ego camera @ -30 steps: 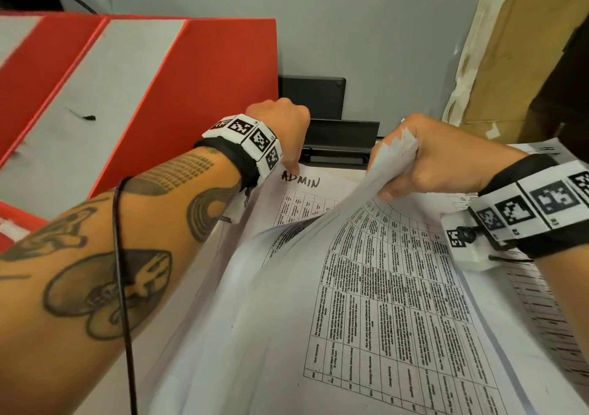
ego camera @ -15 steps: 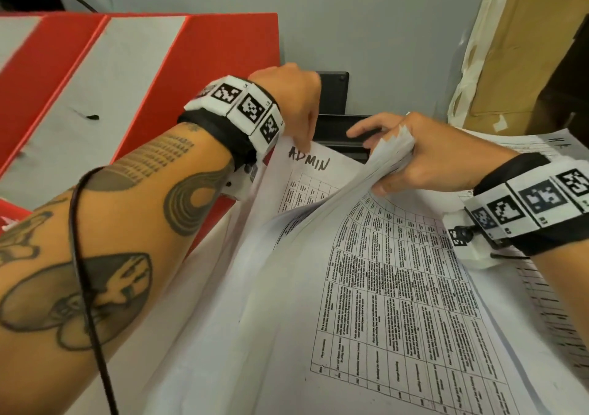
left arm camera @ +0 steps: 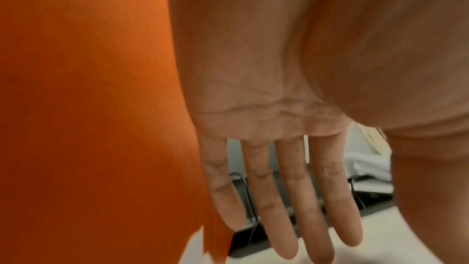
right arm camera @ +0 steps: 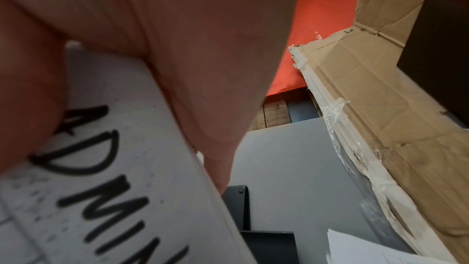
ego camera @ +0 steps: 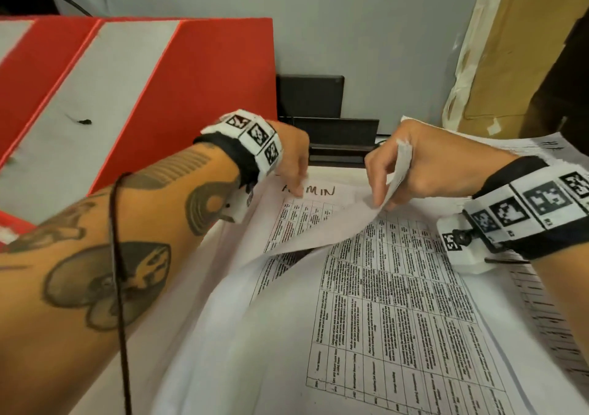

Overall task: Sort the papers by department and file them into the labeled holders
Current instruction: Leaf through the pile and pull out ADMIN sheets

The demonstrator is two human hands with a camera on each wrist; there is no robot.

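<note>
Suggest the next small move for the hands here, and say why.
Probably draw out the ADMIN sheet: the right hand pinches the upper sheets lifted clear, the left hand touches the exposed label, and the black holder stands just behind.

Left hand (ego camera: 294,162) covers the "ADMIN" sheet's (ego camera: 318,197) first letters

Grey partition wall (ego camera: 350,32); cardboard (ego camera: 516,47)

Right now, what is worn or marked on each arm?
Left forearm: bare, dark tattoos, thin black cable along it. Both wrists carry a black strap with white blocks printed with black square markers: left band, right band. No sleeves or gloves.
</note>
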